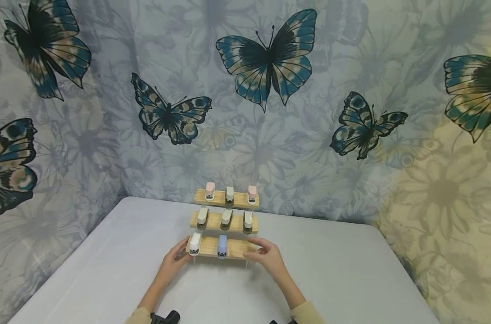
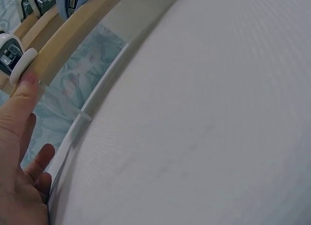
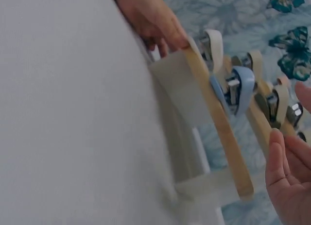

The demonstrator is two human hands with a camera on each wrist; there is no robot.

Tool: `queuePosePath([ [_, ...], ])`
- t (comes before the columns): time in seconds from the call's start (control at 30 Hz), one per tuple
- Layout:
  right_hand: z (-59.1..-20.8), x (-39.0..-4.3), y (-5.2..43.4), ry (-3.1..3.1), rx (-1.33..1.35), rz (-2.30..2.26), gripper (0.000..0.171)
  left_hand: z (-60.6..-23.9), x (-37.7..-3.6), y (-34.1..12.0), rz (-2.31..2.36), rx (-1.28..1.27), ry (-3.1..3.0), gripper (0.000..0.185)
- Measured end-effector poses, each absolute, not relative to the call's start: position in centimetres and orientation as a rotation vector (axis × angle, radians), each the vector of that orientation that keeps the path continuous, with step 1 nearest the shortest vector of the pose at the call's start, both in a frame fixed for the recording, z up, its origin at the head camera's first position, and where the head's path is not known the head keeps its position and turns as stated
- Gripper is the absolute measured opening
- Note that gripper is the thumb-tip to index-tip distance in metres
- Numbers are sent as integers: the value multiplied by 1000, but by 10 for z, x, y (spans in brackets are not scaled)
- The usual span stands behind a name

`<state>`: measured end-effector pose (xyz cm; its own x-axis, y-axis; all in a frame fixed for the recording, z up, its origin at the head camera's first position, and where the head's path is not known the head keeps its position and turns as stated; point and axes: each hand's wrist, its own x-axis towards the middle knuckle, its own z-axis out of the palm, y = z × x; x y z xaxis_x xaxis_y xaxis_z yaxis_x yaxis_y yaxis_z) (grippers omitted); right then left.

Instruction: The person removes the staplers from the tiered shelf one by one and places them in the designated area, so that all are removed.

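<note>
Left hand (image 1: pixel 173 259) touching left end of wooden tiered stand (image 1: pixel 237 248) beside white stapler (image 1: pixel 195 243), fingers straight. Right hand (image 1: pixel 267 255) at right end, fingers relaxed, contact probably light. Blue stapler (image 1: pixel 222 246) between, on gray desk (image 1: pixel 343 274).

A three-step rack (image 1: pixel 233 248) stands on the bench (image 1: pixel 343 279), near its rear edge. Three staplers sit on the top step, three on the middle, two on the lowest. The left hand (image 1: pixel 173 261) touches the lowest step's left end; the right hand (image 1: pixel 270 257) lies at its right end.
</note>
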<state>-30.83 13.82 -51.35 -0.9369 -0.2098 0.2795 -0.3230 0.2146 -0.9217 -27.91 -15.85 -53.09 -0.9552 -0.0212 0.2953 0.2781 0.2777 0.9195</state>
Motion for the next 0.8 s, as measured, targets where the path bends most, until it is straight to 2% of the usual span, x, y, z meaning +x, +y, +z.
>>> queuePosePath([
  [0.1, -478, -289, 118, -2517, 607, 1863, 57, -531, -278, -157, -1725, -253, -2299, 55],
  [0.2, -441, -271, 98, -2619, 570, 1939, 66, -531, -277, -157, -1705, -254, -2299, 55],
  [0.27, -433, -267, 90, -2637, 542, 2030, 69, -530, -277, -157, -1691, -251, -2308, 54],
  [0.53, -447, -285, 72, -2519, 465, 2394, 80, -531, -279, -155, -1700, -218, -2341, 53],
  [0.8, -451, -292, 63, -2444, 474, 2555, 73, -530, -278, -157, -1687, -223, -2345, 54],
])
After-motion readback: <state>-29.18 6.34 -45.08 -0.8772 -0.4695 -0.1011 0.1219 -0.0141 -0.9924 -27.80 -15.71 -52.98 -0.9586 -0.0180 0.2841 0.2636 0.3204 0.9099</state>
